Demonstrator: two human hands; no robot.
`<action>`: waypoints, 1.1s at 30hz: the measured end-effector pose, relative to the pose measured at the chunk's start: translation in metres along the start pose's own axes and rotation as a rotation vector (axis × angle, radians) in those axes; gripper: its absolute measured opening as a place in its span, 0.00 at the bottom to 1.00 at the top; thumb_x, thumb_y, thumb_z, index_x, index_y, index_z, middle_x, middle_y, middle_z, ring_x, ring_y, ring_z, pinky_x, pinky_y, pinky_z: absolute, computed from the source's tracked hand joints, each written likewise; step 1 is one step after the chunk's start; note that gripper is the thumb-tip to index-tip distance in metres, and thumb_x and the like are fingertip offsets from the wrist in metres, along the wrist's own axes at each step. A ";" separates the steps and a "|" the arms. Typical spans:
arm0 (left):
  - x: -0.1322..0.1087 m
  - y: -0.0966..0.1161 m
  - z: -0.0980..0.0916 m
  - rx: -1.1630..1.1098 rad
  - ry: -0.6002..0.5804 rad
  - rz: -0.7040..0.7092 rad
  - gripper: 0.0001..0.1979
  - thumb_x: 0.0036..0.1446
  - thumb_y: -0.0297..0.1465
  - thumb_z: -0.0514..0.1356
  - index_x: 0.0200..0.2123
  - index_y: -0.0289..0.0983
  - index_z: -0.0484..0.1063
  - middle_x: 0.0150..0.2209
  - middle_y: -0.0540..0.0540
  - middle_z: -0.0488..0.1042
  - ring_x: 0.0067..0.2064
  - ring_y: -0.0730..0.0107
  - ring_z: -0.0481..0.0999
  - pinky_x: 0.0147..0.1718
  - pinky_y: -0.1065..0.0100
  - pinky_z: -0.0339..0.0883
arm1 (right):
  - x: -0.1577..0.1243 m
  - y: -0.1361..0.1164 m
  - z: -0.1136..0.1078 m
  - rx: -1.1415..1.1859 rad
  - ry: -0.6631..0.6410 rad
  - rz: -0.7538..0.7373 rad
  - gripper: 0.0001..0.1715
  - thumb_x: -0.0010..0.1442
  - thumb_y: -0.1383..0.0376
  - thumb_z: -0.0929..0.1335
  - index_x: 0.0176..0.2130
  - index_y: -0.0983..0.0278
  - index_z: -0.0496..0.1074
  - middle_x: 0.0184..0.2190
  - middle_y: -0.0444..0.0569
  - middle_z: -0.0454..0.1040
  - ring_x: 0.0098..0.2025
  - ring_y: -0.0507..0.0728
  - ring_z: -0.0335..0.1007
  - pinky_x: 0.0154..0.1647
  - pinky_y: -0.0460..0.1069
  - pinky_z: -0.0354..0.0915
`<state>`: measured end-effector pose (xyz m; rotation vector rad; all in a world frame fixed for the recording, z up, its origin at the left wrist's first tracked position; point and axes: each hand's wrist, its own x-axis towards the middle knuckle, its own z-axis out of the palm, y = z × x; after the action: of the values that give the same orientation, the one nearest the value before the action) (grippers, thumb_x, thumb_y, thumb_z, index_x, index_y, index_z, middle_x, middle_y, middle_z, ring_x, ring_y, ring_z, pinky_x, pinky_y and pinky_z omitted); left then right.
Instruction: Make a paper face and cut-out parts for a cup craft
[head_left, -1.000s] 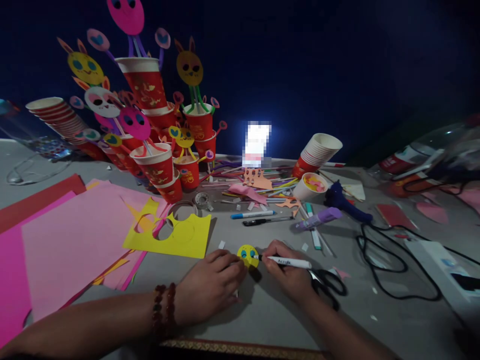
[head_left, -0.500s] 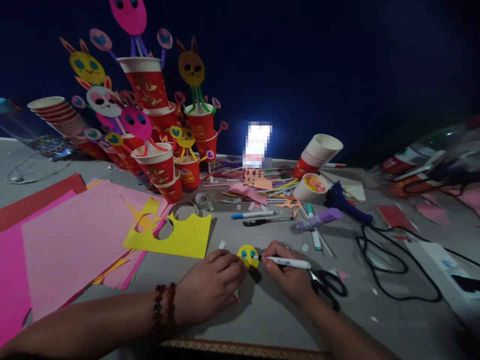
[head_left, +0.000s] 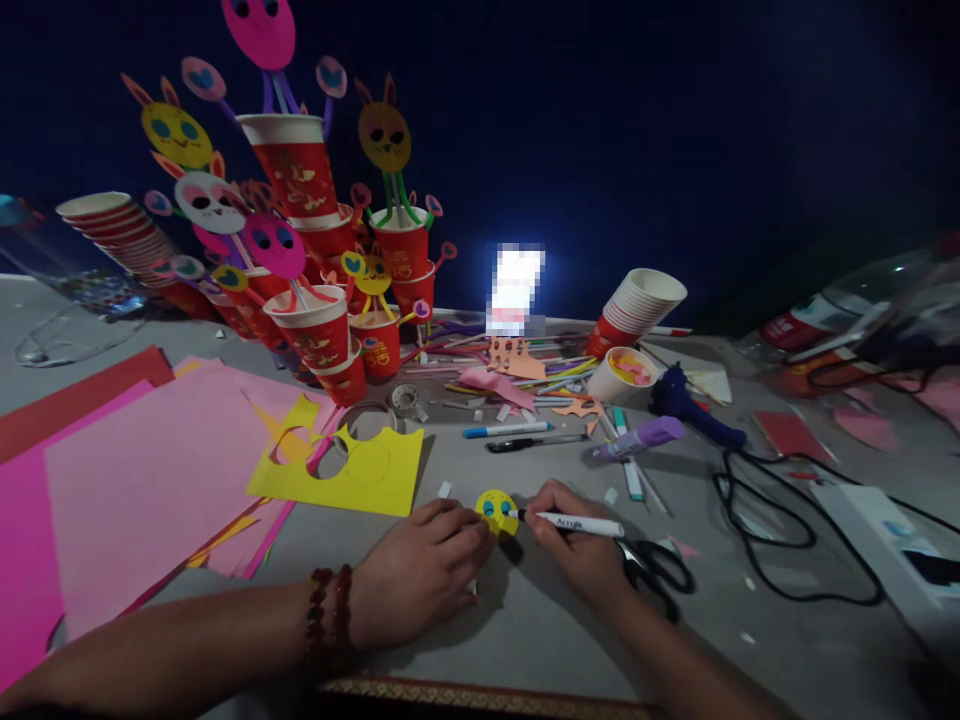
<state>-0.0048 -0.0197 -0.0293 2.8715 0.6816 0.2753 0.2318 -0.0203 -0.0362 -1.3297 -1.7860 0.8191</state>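
A small round yellow paper face (head_left: 493, 498) with blue eyes is in front of me at the table's middle. My left hand (head_left: 421, 562) is closed at its left edge, the fingertips gripping the paper; part of the disc is hidden by them. In my right hand (head_left: 583, 565) is a white acrylic marker (head_left: 581, 524), held like a pen, its dark tip at the right-hand eye. Black-handled scissors (head_left: 660, 570) lie beside my right wrist, partly covered by it. Left of the face is a yellow paper sheet (head_left: 390, 490) with round cut-outs.
Red paper cups (head_left: 300, 180) with paper animal faces stand at the back left. Pink paper sheets (head_left: 142, 470) spread across the left. A blue marker (head_left: 506, 431), a black pen (head_left: 525, 443) and a purple glue stick (head_left: 641, 437) lie ahead. A black cable (head_left: 795, 598) loops at the right.
Both hands stay almost in place. The marker's tip remains at the same eye, and the paper face has not visibly moved.
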 end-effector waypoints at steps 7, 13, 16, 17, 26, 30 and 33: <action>0.000 0.000 0.001 0.023 0.006 0.008 0.27 0.62 0.42 0.60 0.58 0.32 0.64 0.55 0.42 0.71 0.57 0.58 0.66 0.59 0.58 0.56 | 0.000 0.000 0.000 -0.009 0.014 -0.004 0.10 0.60 0.66 0.64 0.26 0.61 0.66 0.21 0.40 0.66 0.24 0.52 0.62 0.25 0.46 0.57; 0.000 0.000 0.001 0.030 0.001 0.007 0.27 0.62 0.42 0.59 0.58 0.33 0.63 0.55 0.42 0.71 0.57 0.58 0.65 0.59 0.58 0.55 | 0.000 0.002 0.000 -0.007 0.019 -0.022 0.10 0.60 0.66 0.64 0.26 0.60 0.66 0.21 0.39 0.66 0.23 0.52 0.62 0.25 0.46 0.56; 0.000 0.000 0.001 0.026 -0.006 0.003 0.26 0.63 0.42 0.59 0.58 0.33 0.64 0.55 0.43 0.71 0.57 0.58 0.65 0.59 0.58 0.55 | 0.001 0.001 0.000 -0.012 0.008 -0.016 0.09 0.59 0.66 0.64 0.26 0.60 0.66 0.21 0.40 0.67 0.23 0.52 0.62 0.25 0.46 0.56; 0.000 0.000 0.001 0.027 -0.005 0.005 0.26 0.63 0.42 0.58 0.58 0.32 0.64 0.55 0.43 0.71 0.57 0.58 0.65 0.59 0.58 0.54 | 0.001 0.001 0.000 -0.013 0.008 -0.013 0.09 0.60 0.66 0.64 0.27 0.60 0.66 0.21 0.40 0.67 0.23 0.52 0.62 0.25 0.46 0.56; 0.001 0.000 0.001 0.029 0.000 0.006 0.28 0.61 0.42 0.61 0.58 0.31 0.63 0.55 0.42 0.70 0.58 0.58 0.66 0.59 0.57 0.57 | 0.000 0.002 0.001 -0.020 0.017 -0.004 0.10 0.59 0.66 0.65 0.26 0.60 0.65 0.21 0.39 0.66 0.23 0.52 0.61 0.25 0.46 0.56; 0.000 0.000 0.002 0.026 0.004 0.021 0.27 0.62 0.42 0.60 0.58 0.32 0.64 0.55 0.42 0.70 0.58 0.57 0.65 0.59 0.57 0.56 | 0.000 0.001 0.001 -0.023 0.032 0.004 0.10 0.59 0.66 0.65 0.26 0.60 0.65 0.21 0.40 0.66 0.24 0.52 0.62 0.26 0.46 0.56; 0.000 0.000 0.002 0.032 -0.008 0.011 0.27 0.63 0.41 0.59 0.59 0.31 0.63 0.56 0.43 0.70 0.58 0.57 0.65 0.60 0.57 0.55 | -0.001 0.002 0.001 -0.012 0.078 0.013 0.11 0.59 0.66 0.64 0.25 0.60 0.65 0.21 0.40 0.65 0.24 0.52 0.61 0.25 0.46 0.56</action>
<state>-0.0049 -0.0200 -0.0315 2.9055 0.6747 0.2567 0.2318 -0.0205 -0.0385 -1.3645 -1.7261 0.7547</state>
